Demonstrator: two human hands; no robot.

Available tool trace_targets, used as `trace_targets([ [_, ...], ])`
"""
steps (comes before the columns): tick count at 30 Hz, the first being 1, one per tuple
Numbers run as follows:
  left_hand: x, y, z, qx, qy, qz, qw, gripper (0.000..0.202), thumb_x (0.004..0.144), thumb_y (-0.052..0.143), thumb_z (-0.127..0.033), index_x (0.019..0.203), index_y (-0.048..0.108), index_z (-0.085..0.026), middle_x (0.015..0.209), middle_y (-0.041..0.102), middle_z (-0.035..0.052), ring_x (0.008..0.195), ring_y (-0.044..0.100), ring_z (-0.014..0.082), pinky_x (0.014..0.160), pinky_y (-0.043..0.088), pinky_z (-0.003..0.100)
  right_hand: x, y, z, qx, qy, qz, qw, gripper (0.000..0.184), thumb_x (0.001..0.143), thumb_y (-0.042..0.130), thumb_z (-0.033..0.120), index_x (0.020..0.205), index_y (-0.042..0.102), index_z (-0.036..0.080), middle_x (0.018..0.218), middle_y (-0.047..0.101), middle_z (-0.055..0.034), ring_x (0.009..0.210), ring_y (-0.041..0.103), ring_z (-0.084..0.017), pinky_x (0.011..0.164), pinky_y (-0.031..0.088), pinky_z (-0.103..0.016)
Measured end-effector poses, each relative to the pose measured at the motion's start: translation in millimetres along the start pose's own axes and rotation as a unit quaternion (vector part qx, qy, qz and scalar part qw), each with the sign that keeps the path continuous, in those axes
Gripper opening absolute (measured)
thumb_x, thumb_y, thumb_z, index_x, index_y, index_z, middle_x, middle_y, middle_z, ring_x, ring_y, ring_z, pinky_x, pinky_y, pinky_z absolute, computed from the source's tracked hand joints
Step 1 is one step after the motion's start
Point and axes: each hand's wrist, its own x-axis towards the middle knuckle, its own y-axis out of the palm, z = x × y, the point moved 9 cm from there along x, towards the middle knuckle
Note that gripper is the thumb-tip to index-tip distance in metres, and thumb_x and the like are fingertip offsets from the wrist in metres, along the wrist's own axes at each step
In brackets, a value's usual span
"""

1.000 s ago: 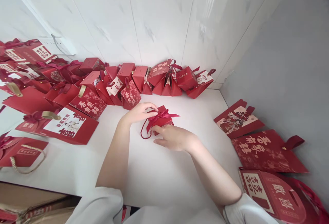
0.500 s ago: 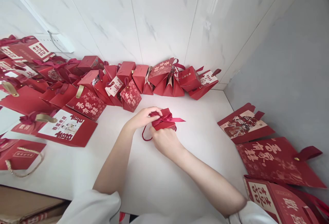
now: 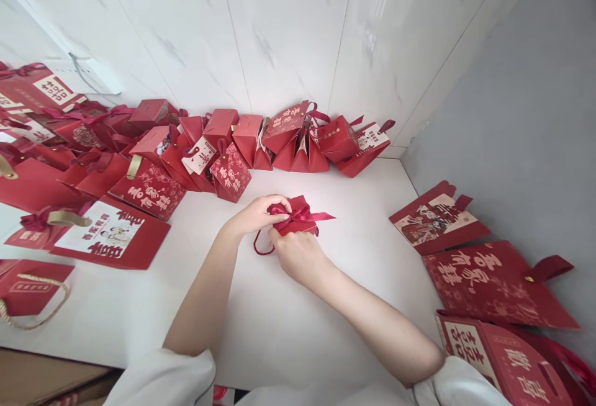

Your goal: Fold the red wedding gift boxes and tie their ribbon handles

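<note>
A small red gift box point(image 3: 302, 222) with a dark red ribbon bow point(image 3: 298, 212) sits in the middle of the white table point(image 3: 261, 325). My left hand point(image 3: 255, 214) reaches in from the left, its fingers curled over the box's top left edge by the bow. From the near side my right hand point(image 3: 298, 256) grips the box with fingers closed against its front. A loop of ribbon point(image 3: 261, 246) trails onto the table below the left hand.
A row of folded red boxes and bags point(image 3: 261, 139) lines the tiled back wall. Flat red gift bags point(image 3: 112, 232) lie piled at the left. More flat red bags point(image 3: 488, 275) lie along the grey right wall. A cardboard edge point(image 3: 41, 375) shows at the lower left.
My right hand turned from lying loosely open in front of the box to gripping its near side. My left hand closed down on the top by the bow. The box hardly moved.
</note>
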Motion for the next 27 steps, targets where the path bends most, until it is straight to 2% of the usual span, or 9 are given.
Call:
trace_targets([
  [5, 3, 0.2, -1, 0.031, 0.0, -0.001, 1.0, 0.023, 0.079, 0.062, -0.038, 0.093, 0.066, -0.021, 0.109, 0.065, 0.0052, 0.101, 0.06, 0.0245, 0.087, 0.049, 0.035, 0, -15, 2, 0.001, -0.028, -0.04, 0.999, 0.034, 0.083, 0.044, 0.004, 0.113, 0.059, 0.007, 0.077, 0.069, -0.0159, 0.065, 0.067, -0.025, 0.056, 0.046, -0.029],
  [9, 3, 0.6, 0, 0.029, -0.014, 0.007, 0.999, 0.022, 0.079, 0.062, -0.038, 0.093, 0.065, -0.021, 0.103, 0.065, 0.0037, 0.093, 0.061, 0.0225, 0.08, 0.049, 0.03, -7, -28, 0, 0.012, -0.033, -0.075, 0.997, 0.034, 0.089, 0.042, 0.011, 0.119, 0.056, 0.009, 0.077, 0.069, -0.0137, 0.064, 0.066, -0.023, 0.057, 0.045, -0.029],
  [12, 3, 0.9, 1, 0.037, -0.026, 0.002, 0.999, 0.019, 0.081, 0.061, -0.035, 0.094, 0.065, -0.022, 0.099, 0.065, 0.002, 0.089, 0.061, 0.0201, 0.079, 0.049, 0.029, -10, -23, -4, 0.013, -0.006, -0.056, 0.998, 0.039, 0.09, 0.045, 0.016, 0.128, 0.049, 0.009, 0.077, 0.07, -0.0126, 0.064, 0.067, -0.023, 0.057, 0.046, -0.029],
  [15, 4, 2.7, 1, 0.04, -0.03, -0.002, 0.999, 0.019, 0.081, 0.06, -0.035, 0.094, 0.065, -0.022, 0.097, 0.065, 0.0016, 0.087, 0.062, 0.0196, 0.079, 0.049, 0.029, -8, -11, -6, -0.02, 0.024, -0.02, 0.999, 0.051, 0.085, 0.045, 0.007, 0.136, 0.042, 0.007, 0.081, 0.071, -0.0155, 0.063, 0.067, -0.022, 0.058, 0.048, -0.029],
  [20, 6, 3.8, 1, 0.037, -0.025, -0.001, 0.999, 0.02, 0.081, 0.061, -0.036, 0.094, 0.064, -0.021, 0.095, 0.066, 0.0008, 0.087, 0.062, 0.0194, 0.076, 0.048, 0.028, -5, -10, 3, -0.015, 0.001, -0.022, 1.0, 0.035, 0.082, 0.04, 0.002, 0.113, 0.057, 0.005, 0.074, 0.069, -0.0174, 0.06, 0.067, -0.023, 0.052, 0.046, -0.028],
  [24, 6, 4.0, 3, 0.021, -0.025, 0.009, 0.999, 0.023, 0.08, 0.062, -0.038, 0.094, 0.064, -0.02, 0.098, 0.066, 0.0021, 0.09, 0.062, 0.0203, 0.077, 0.048, 0.028, -11, -28, 3, -0.002, -0.026, -0.046, 0.999, 0.037, 0.082, 0.04, 0.003, 0.115, 0.056, 0.003, 0.074, 0.068, -0.0154, 0.061, 0.065, -0.024, 0.053, 0.043, -0.029],
  [27, 6, 6.0, 7, 0.013, -0.042, 0.01, 0.999, 0.025, 0.08, 0.062, -0.04, 0.094, 0.064, -0.02, 0.096, 0.066, 0.0024, 0.086, 0.062, 0.0198, 0.074, 0.047, 0.028, -19, -39, -6, 0.022, -0.044, -0.035, 0.998, 0.031, 0.08, 0.043, 0.003, 0.105, 0.06, 0.008, 0.076, 0.068, -0.0113, 0.065, 0.064, -0.022, 0.054, 0.039, -0.028],
])
